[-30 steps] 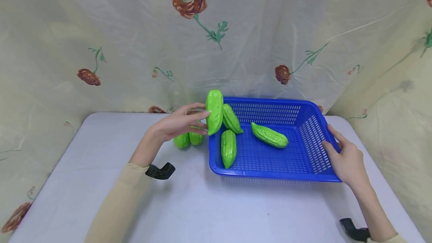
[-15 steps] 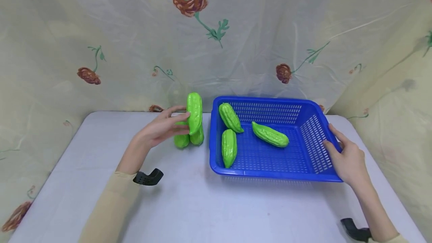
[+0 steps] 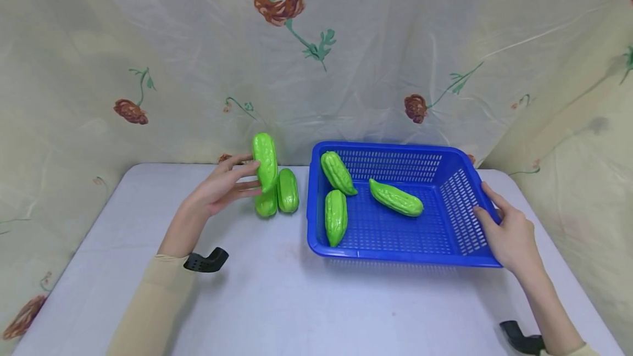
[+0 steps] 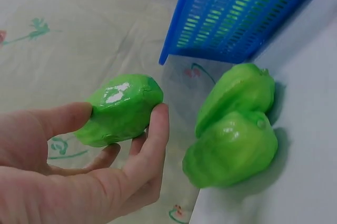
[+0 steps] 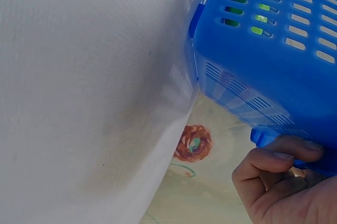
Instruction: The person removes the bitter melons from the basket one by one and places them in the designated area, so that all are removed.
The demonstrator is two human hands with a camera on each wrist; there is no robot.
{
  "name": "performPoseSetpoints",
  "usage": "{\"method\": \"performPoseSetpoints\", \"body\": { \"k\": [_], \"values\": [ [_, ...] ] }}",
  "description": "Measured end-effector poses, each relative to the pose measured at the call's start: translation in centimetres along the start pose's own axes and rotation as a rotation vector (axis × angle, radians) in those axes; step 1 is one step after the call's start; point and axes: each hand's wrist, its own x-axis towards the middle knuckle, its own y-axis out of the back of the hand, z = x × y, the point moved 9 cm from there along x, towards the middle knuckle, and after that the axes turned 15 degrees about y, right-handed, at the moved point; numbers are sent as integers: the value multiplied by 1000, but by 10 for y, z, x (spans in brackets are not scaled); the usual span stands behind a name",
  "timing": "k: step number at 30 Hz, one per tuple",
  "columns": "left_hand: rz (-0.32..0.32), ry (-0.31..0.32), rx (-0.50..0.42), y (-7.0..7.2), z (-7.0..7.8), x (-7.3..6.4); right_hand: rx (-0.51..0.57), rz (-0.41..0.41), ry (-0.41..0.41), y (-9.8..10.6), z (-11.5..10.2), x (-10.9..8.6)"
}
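Three green gourds (image 3: 395, 198) lie in the blue basket (image 3: 405, 257). The left hand (image 3: 221, 187) pinches a fourth gourd (image 3: 265, 158) between thumb and fingers, apart from two more gourds (image 3: 288, 191) on the tabletop (image 3: 316, 306), left of the basket. The right hand (image 3: 511, 235) grips the basket's right rim with curled fingers.

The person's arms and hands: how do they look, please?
The left hand and right hand wear no gloves. The left sleeve is plain beige; the right sleeve barely shows, similarly pale. A bent black piece sits near each sleeve's end, the left one dotted with small marks.
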Motion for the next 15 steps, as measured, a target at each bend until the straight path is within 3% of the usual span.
{"method": "performPoseSetpoints", "body": {
  "k": [10,15],
  "values": [
    [88,-21,52,20,-4,-4,-1,-11,-11,-2,2,-2],
    [127,15,44,30,-14,-3,-3,-6,-10,-2,2,-1]
  ]
}}
